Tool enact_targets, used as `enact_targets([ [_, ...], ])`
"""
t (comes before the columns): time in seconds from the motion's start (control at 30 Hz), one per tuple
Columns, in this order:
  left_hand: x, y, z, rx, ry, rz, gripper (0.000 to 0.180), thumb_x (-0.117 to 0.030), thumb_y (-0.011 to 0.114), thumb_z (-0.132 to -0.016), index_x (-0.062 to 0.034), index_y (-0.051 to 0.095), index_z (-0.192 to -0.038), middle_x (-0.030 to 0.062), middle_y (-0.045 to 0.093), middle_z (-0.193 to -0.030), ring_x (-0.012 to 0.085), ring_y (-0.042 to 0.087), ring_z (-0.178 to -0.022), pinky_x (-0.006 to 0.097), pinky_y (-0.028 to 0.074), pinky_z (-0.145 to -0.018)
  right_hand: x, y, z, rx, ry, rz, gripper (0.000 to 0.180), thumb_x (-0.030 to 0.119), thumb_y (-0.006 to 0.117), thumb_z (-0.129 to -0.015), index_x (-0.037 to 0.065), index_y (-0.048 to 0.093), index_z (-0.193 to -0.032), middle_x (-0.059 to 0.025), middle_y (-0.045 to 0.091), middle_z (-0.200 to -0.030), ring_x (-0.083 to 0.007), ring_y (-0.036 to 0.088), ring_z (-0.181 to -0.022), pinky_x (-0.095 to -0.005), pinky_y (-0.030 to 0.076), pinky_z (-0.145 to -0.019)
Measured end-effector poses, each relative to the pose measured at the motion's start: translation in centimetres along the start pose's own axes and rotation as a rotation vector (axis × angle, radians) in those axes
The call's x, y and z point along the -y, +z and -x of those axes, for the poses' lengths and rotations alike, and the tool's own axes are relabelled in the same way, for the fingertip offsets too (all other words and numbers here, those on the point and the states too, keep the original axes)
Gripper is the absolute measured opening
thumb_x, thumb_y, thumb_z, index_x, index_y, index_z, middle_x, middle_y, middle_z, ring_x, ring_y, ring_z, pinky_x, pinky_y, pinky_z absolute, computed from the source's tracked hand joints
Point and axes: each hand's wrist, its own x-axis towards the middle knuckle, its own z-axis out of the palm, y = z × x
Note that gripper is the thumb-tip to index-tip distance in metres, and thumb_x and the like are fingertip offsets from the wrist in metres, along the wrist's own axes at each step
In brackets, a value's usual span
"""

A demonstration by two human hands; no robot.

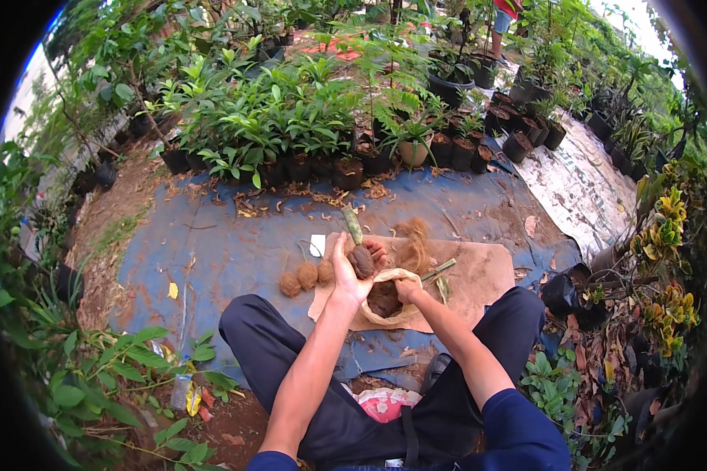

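My left hand (353,275) is closed around a thick green stem cutting (353,223) whose lower end sits in a ball of dark, damp soil (361,261). The stem points up and away from me. Just right of it, my right hand (408,290) reaches into the mouth of a pale bag (382,320) holding brown soil (382,298). Its fingers look curled, but the tips and anything in them are hidden. Several fibre-wrapped brown balls (307,275) lie to the left. Behind the bag is a tuft of loose brown fibre (413,245).
A brown sheet (479,271) lies on the blue tarp (204,243) in front of my crossed legs. Cut green stems (440,269) rest right of the bag. Beyond stand several potted plants (347,173). Dry leaves and yellow-leaved shrubs (672,216) border the right side.
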Motion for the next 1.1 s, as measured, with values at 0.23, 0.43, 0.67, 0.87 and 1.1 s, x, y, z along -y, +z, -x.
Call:
enact_targets([
  [0.23,0.1,-0.6,-0.3,-0.012,-0.008,-0.045,0.050,-0.049,0.051,-0.090,-0.0003,0.058,-0.090,0.0151,0.064,-0.090,0.0275,0.063,-0.082,0.037,0.056,-0.075,-0.3,1.5,-0.6,-0.057,0.033,-0.009,0.045,0.008,0.056,-0.080,0.003,0.054,-0.125,-0.0154,0.063,-0.119,-0.0295,0.060,-0.112,-0.0403,0.047,-0.095],
  [0.43,0.2,-0.6,-0.4,0.003,-0.020,-0.044,0.047,-0.046,0.051,-0.091,-0.0005,0.059,-0.089,0.0148,0.065,-0.090,0.0271,0.064,-0.081,0.037,0.057,-0.075,-1.3,2.1,-1.4,-0.116,0.030,-0.060,0.034,0.006,0.061,-0.077,0.004,0.065,-0.111,-0.0158,0.066,-0.112,-0.0273,0.064,-0.105,-0.0386,0.051,-0.088],
  [0.67,0.2,-0.9,-0.7,0.018,-0.029,-0.030,0.044,-0.044,0.051,-0.091,-0.0005,0.060,-0.090,0.0148,0.065,-0.090,0.0267,0.065,-0.080,0.037,0.057,-0.074,-1.5,2.2,-2.0,-0.049,0.041,-0.084,0.043,0.004,0.058,-0.076,0.004,0.062,-0.118,-0.0131,0.065,-0.115,-0.0252,0.061,-0.110,-0.0359,0.049,-0.093],
  [0.87,0.0,-1.2,-0.8,0.017,-0.025,-0.029,0.040,-0.040,0.051,-0.090,-0.0005,0.060,-0.090,0.0147,0.066,-0.090,0.0263,0.065,-0.079,0.037,0.057,-0.074,-0.2,0.3,0.1,-0.060,0.026,-0.050,0.021,0.007,0.056,-0.079,0.002,0.070,-0.093,-0.0193,0.069,-0.098,-0.0311,0.068,-0.093,-0.0417,0.055,-0.078],
  [1.1,-0.1,-1.3,-0.6,-0.019,0.012,-0.016,0.037,-0.037,0.053,-0.089,-0.0010,0.059,-0.090,0.0123,0.066,-0.085,0.0259,0.065,-0.078,0.037,0.056,-0.075,1.3,-1.4,1.0,-0.253,0.099,-0.084,0.015,0.010,0.060,-0.078,0.000,0.069,-0.084,-0.0193,0.070,-0.090,-0.0322,0.069,-0.087,-0.0419,0.056,-0.074],
])
